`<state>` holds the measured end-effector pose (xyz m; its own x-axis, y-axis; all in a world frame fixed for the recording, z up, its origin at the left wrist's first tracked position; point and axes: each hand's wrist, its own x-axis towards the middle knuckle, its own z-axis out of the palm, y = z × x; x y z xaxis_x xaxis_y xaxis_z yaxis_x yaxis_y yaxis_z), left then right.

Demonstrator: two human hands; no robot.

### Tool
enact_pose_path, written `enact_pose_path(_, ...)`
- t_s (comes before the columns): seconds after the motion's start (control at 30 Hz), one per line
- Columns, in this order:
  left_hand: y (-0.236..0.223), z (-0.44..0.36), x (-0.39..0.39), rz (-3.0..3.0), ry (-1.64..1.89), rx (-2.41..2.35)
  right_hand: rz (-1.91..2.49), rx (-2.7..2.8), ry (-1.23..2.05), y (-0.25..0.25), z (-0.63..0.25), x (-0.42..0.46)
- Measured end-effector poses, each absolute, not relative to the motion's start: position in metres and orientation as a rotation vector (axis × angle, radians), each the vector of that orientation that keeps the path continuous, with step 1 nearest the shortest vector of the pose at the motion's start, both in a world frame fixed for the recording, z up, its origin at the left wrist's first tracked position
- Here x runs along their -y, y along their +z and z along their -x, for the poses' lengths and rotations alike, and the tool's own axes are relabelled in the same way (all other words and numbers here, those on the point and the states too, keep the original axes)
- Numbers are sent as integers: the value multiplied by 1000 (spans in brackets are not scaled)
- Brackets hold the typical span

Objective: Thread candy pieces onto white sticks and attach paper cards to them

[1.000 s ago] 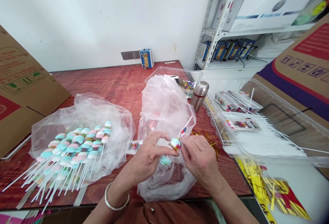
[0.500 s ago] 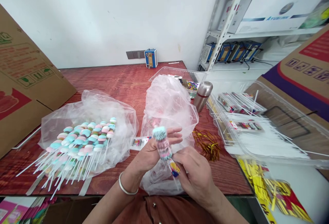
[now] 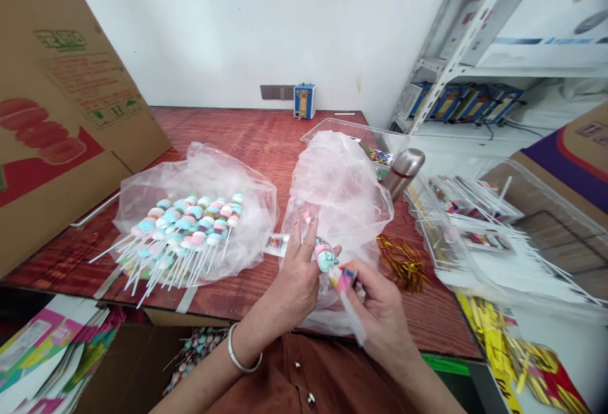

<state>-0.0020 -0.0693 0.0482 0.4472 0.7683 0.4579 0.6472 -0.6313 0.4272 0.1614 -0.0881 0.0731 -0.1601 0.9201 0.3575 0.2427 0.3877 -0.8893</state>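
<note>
A wrapped marshmallow stick (image 3: 325,256) in pink and pale blue is at the middle of the table front. My left hand (image 3: 299,278) holds its marshmallow part, with two fingers stretched forward and another fingertip showing behind the candy. My right hand (image 3: 380,303) pinches the colourful lower end of the wrapper, where a blurred white strip hangs down. Beneath both hands lies a clear plastic bag (image 3: 342,180) with some pink pieces inside. Just left of my fingers is a small printed card (image 3: 276,245). Many unwrapped marshmallow sticks (image 3: 190,224) lie on another plastic bag (image 3: 256,211) to the left.
Gold twist ties (image 3: 403,262) and a steel flask (image 3: 403,170) are to the right. Beyond them, a clear bin (image 3: 451,275) holds white sticks and printed cards. Cardboard boxes flank the table (image 3: 228,126). A blue device (image 3: 304,100) stands by the wall.
The view has shifted, and things appear further right. The marshmallow stick has turned from upright to tilted, its lower end towards my right hand. My left fingers now point forward.
</note>
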Motion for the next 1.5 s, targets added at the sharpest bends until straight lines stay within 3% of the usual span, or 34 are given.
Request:
enact_pose_path(0.1, 45, 8, 72, -2449, 1067, -1269, 938, 1231, 1632, 61, -141, 97)
enact_pose_path(0.17, 45, 18, 78, -2375, 1081, -1191, 921, 968, 1947, 54, -132, 100)
enact_pose_path(0.37, 56, 72, 135, -1553, 1145, -811, 863, 1093, 2114, 48, -91, 93)
enact_pose_path(0.53, 84, 145, 221, -1351, 1362, -1072, 567, 1872, 1992, 49, -14, 115)
enact_pose_path(0.73, 80, 221, 276, -1472, 1574, -1388, 540, 2242, 1591, 50, 0, 110)
enact_pose_path(0.87, 65, 212, 229, -1356, 1709, -998, 790, 2168, 1360, 48, -57, 75)
enact_pose_path(1.07, 47, 119, 112, -1107, 1119, -702, 1513, 2147, 561, 10, -107, 4)
enact_pose_path(1.17, 28, 82, 73, -1135, 874, -762, 1644, 2223, 481, -9, -92, -13)
enact_pose_path(1.5, -9, 67, 42, -1104, 712, -1007, 1663, 2124, 539, -14, -79, -15)
